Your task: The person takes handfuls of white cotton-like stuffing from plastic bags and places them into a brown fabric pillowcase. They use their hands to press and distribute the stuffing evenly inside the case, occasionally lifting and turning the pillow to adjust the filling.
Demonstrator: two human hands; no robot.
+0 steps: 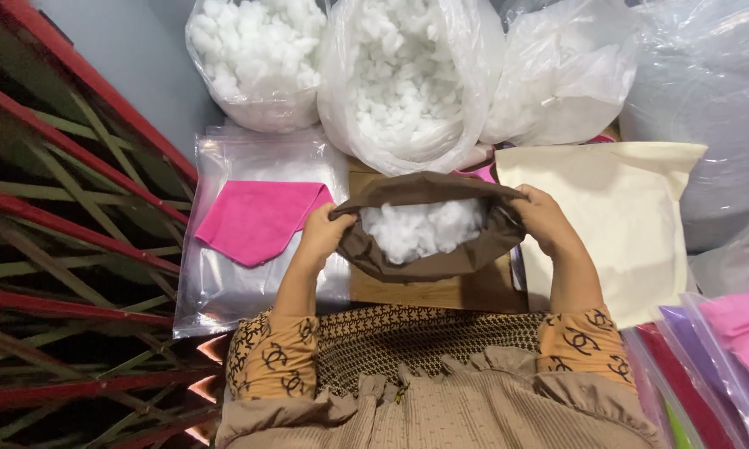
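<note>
- Left hand (323,233), right hand (542,218): fingers clamped on opposite rims of brown fabric cover (428,262).
- Mouth stretched left-right at frame centre, white stuffing (420,229) between both hands, equally near.

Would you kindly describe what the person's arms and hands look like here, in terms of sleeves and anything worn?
Both hands, left hand and right hand, are bare: no gloves, and no rings or watch that I can make out. The forearms are uncovered too. Short orange-tan sleeves with a dark repeating interlocking pattern end near the elbows, over a beige ribbed garment with a ruffled edge.
</note>
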